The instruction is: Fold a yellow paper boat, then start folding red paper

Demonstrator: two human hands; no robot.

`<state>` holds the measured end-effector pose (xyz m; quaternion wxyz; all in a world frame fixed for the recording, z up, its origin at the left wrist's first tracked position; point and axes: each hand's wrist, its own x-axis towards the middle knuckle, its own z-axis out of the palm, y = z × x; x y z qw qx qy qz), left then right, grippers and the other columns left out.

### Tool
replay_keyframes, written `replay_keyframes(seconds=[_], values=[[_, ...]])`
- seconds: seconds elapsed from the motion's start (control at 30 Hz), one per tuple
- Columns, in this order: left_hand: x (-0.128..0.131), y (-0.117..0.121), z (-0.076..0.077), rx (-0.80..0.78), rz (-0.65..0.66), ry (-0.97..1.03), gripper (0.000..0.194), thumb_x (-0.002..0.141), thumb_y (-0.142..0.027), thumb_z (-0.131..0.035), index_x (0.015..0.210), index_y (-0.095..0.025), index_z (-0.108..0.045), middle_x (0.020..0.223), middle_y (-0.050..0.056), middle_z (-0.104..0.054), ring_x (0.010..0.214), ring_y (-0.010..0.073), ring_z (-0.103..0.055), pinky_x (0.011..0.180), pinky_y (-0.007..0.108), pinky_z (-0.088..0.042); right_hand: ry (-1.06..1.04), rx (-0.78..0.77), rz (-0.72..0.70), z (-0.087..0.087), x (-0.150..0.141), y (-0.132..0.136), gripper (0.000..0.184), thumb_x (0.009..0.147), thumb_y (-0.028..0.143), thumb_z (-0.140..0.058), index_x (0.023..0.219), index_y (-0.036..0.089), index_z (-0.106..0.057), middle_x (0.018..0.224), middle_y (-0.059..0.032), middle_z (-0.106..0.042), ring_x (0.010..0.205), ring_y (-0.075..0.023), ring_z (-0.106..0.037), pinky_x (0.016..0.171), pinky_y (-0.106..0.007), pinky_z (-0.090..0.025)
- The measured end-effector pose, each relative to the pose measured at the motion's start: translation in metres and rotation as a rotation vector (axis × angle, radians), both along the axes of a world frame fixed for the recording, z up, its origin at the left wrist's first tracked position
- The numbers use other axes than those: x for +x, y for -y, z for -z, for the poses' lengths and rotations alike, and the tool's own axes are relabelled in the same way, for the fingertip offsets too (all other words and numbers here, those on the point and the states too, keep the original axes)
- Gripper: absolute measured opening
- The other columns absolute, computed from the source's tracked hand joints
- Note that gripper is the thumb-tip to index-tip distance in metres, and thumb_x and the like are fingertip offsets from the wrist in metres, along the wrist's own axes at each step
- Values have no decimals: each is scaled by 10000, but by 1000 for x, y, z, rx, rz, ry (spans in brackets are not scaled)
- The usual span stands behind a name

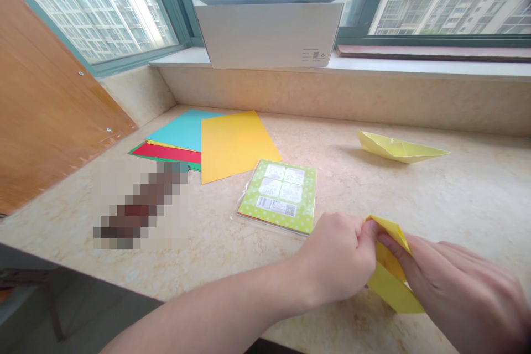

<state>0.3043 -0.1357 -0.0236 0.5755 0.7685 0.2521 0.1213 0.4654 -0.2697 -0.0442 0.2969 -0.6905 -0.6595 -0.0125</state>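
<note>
A partly folded sheet of yellow paper [394, 287] is held between both my hands just above the counter's front edge. My left hand [338, 257] closes on its upper left part, thumb and curled fingers pinching the fold. From the right, my right hand [464, 282] grips the other side, its thumb pressed inside the paper near the left thumb. Some of the paper is hidden behind the fingers. Beyond the hands, a finished-looking yellow paper boat [400, 148] rests on the counter. Left of my hands lies a green dotted packet [277, 196] in clear wrapping.
Coloured sheets lie farther left: an orange-yellow sheet [236, 146] overlaps blue [182, 130], red and green ones. A pixelated dark object [139, 207] is near them. A white box [269, 33] stands on the window sill. The stone counter [199, 265] ends at a front edge.
</note>
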Motion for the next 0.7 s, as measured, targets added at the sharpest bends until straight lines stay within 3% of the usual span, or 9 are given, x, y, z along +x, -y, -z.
replay_keyframes(seconds=[0.1, 0.27, 0.4, 0.57, 0.7], values=[[2, -2, 2, 2, -35, 18, 500, 1048, -442, -376, 770, -150, -673, 626, 41, -616, 590, 147, -589, 551, 249, -450, 268, 34, -14, 0, -5, -2, 297, 981, 230, -511, 1184, 240, -728, 782, -52, -737, 627, -236, -673, 578, -363, -475], [4, -10, 2, 34, -110, 55, 458, 1041, -441, -394, 752, -167, -619, 633, 27, -589, 592, 141, -582, 561, 252, -445, 209, 90, 31, -4, -8, -18, 581, 1026, 243, -487, 1593, 261, -364, 982, -70, -792, 683, -244, -743, 578, -348, -552], [5, -8, 2, 50, -140, 78, 451, 1043, -441, -377, 741, -173, -579, 635, 24, -579, 592, 141, -581, 561, 253, -442, 191, 167, -10, -5, -5, -20, 706, 999, 154, -538, 1614, 386, -281, 1269, -45, -737, 915, -257, -772, 744, -365, -614], [4, 0, 4, 17, -142, 100, 445, 1044, -433, -358, 729, -173, -535, 655, 36, -593, 610, 143, -596, 550, 240, -454, 292, 203, -180, -2, -5, -15, 783, 927, -36, -505, 1620, 263, -298, 1520, -117, -549, 1239, -285, -662, 991, -415, -575], [1, 2, 5, -99, -147, 110, 404, 1038, -404, -343, 767, -175, -535, 648, 37, -596, 569, 146, -595, 483, 224, -445, 271, 177, -216, 2, -2, -20, 741, 951, -35, -445, 1619, 249, -296, 1557, -120, -503, 1272, -279, -638, 961, -412, -600]])
